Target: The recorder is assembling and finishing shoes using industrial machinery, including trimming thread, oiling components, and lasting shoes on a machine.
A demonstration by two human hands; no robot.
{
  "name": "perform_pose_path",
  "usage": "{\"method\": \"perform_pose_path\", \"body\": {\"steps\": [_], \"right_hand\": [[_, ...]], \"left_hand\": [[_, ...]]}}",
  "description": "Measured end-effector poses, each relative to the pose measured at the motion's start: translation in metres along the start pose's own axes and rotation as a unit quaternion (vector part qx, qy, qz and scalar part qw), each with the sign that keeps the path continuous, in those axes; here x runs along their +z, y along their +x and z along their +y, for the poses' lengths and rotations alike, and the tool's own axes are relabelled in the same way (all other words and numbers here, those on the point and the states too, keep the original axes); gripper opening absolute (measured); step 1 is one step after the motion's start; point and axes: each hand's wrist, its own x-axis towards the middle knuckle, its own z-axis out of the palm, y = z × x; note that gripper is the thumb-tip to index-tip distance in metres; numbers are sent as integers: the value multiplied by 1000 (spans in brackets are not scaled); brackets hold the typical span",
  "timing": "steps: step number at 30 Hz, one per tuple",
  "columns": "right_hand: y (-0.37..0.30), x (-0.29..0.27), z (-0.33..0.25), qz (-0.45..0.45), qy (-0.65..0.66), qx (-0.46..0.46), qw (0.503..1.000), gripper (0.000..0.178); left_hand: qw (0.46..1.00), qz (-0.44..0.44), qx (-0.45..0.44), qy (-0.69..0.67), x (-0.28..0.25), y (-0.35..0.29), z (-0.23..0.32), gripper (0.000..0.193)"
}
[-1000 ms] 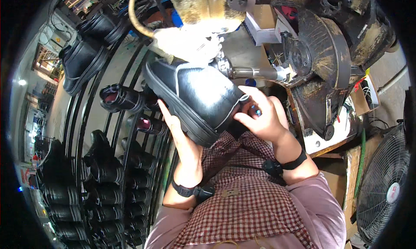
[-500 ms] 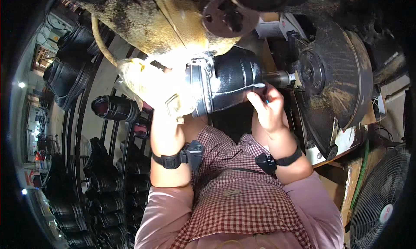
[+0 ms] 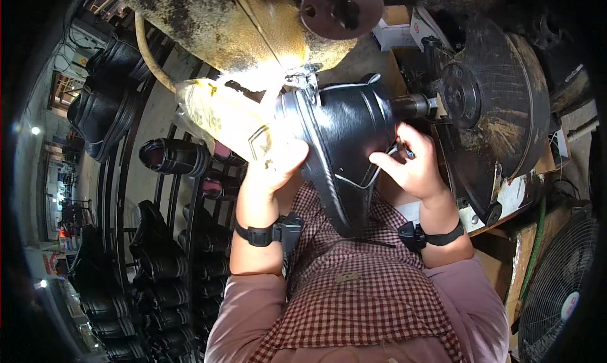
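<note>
Head view: machine (image 3: 253,31) and probable lamp (image 3: 215,116) partly screen hands (image 3: 281,165) at shoe (image 3: 351,132).

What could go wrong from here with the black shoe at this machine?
The left hand steadies the black shoe by its sole, near the machine's metal parts; a slip might bring fingers into them. Glare washes out the sole's edge there, in this view at least, so misalignment could be missed. The right hand is at the shoe's opening, near the metal arm; a twist might pinch fingers.
</note>
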Motion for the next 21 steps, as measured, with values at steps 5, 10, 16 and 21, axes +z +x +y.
{"method": "perform_pose_path", "body": {"steps": [5,10,16,21], "right_hand": [[-8,-2,13,-10,31,-61,998,35],[12,9,-16,50,233,6,971,34],[29,17,-33,74,254,50,963,35],[35,21,-23,124,202,18,971,30]], "left_hand": [[993,96,-3,-72,32,-5,9,46],[993,109,-12,-32,43,-13,22,49],[995,42,1,-91,-20,-9,-14,45],[992,70,18,-103,33,-23,18,43]]}}
